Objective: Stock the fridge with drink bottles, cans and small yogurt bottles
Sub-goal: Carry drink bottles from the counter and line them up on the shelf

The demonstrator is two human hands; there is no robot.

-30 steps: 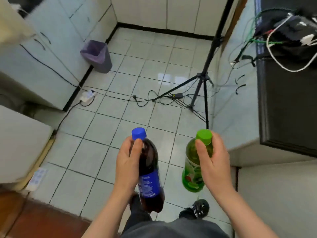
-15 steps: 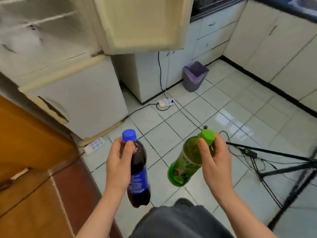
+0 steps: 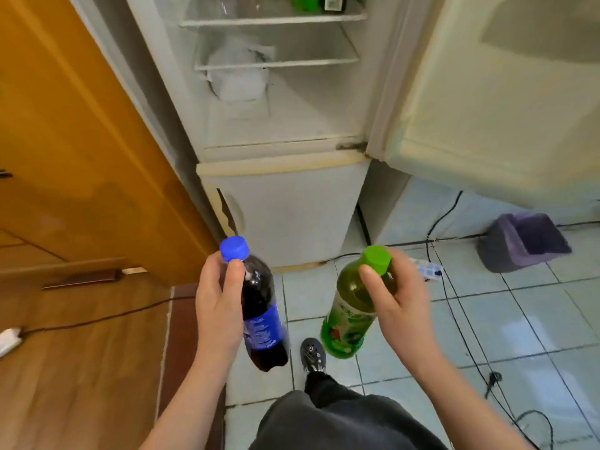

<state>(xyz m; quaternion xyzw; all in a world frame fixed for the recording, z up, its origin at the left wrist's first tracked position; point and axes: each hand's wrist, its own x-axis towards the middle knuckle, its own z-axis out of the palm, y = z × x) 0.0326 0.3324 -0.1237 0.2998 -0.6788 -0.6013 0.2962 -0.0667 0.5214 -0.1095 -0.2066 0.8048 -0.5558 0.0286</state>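
Note:
My left hand [image 3: 218, 302] grips a dark cola bottle [image 3: 261, 306] with a blue cap and blue label near its neck. A green tea bottle [image 3: 352, 311] with a green cap hangs tilted from my right hand [image 3: 397, 300], which holds it by the shoulder. Both bottles are held in front of the open fridge [image 3: 282, 102]. Its wire shelves [image 3: 276, 61] show above, with a white bag on the lower one and two bottles at the top edge.
The fridge door [image 3: 500, 92] stands open to the right. An orange wooden door [image 3: 74, 131] is at the left. A purple bin [image 3: 522, 241], a power strip [image 3: 428, 271] and cables lie on the tiled floor at the right. My foot [image 3: 312, 354] is below the bottles.
The view has swung left from the kitchen floor to the open fridge, which now stands straight ahead. Both hands still hold their bottles in the same way.

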